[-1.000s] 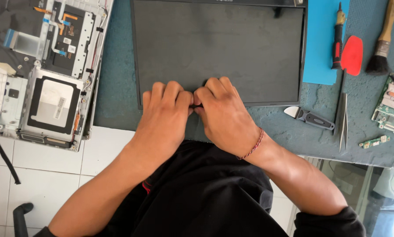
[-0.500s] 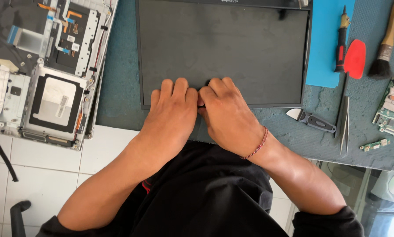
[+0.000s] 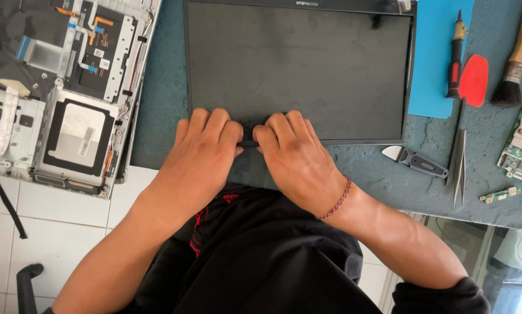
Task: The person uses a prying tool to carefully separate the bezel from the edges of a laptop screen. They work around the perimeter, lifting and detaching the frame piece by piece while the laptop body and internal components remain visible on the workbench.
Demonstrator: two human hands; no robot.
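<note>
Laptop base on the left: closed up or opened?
Opened. The laptop base lies with its cover off, showing circuit boards, ribbon cables and an empty bay. Both hands work elsewhere, at the screen panel.

Bare mat (image 3: 365, 168) lies open right of the hands, until the pry tool (image 3: 415, 161) and tweezers (image 3: 458, 168).

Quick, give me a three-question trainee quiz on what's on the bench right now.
1. True or false: both hands press on the near edge of the screen panel.
2. Which lies nearest the right hand? A the brush B the grey-handled pry tool C the tweezers
3. On which side of the left hand is the opened laptop base?

Key: 1 true. 2 B. 3 Its left.
</note>
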